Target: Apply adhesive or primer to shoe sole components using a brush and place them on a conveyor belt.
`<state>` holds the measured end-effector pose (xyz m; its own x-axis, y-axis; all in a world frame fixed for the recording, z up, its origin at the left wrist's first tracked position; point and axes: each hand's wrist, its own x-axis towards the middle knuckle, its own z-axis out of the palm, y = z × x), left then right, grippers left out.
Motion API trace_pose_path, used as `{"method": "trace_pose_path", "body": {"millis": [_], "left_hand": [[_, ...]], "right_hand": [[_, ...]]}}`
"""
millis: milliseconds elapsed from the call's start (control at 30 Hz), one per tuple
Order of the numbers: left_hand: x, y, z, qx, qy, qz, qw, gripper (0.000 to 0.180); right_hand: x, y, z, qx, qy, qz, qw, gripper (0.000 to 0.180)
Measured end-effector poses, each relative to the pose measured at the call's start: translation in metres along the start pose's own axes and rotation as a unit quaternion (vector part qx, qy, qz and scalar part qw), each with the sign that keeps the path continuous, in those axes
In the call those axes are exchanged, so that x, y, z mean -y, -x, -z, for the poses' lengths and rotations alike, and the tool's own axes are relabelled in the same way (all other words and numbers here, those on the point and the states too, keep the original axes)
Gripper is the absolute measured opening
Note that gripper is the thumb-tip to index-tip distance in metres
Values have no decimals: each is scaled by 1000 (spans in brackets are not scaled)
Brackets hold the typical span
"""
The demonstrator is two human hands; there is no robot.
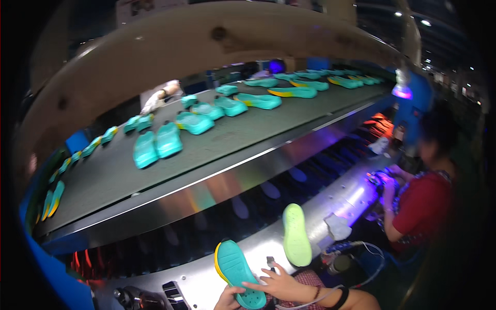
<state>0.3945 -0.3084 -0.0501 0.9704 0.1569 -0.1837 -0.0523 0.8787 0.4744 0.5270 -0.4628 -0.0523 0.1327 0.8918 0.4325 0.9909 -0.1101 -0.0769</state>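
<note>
Far left, teal soles (155,146) are spread along the conveyor belt (103,178). At near centre a teal sole with yellow edge (236,268) is gripped from below by the left hand (227,299); the right hand (281,284) is laid open-fingered on its heel. A pale green sole (296,233) is propped just right. Slipping onto the lower rack (206,232) is judged possible, given the loose grip. Little room remains near the steel ledge (206,281); a co-worker (423,206) sits right.

Both hands low, right hand (281,284) fingers spread
</note>
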Motion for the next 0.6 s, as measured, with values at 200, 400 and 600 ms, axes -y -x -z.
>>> {"method": "trace_pose_path", "body": {"millis": [200,400,600], "left_hand": [[17,-20,1,-8,-7,67,998,65],[22,-11,4,-12,-8,66,998,72],[5,-22,23,-23,-11,18,1000,79]], "right_hand": [[-13,-3,0,48,9,-17,999,64],[-34,-14,13,0,66,-97,993,52],[-34,-17,90,-78,-83,-238,964,29]]}}
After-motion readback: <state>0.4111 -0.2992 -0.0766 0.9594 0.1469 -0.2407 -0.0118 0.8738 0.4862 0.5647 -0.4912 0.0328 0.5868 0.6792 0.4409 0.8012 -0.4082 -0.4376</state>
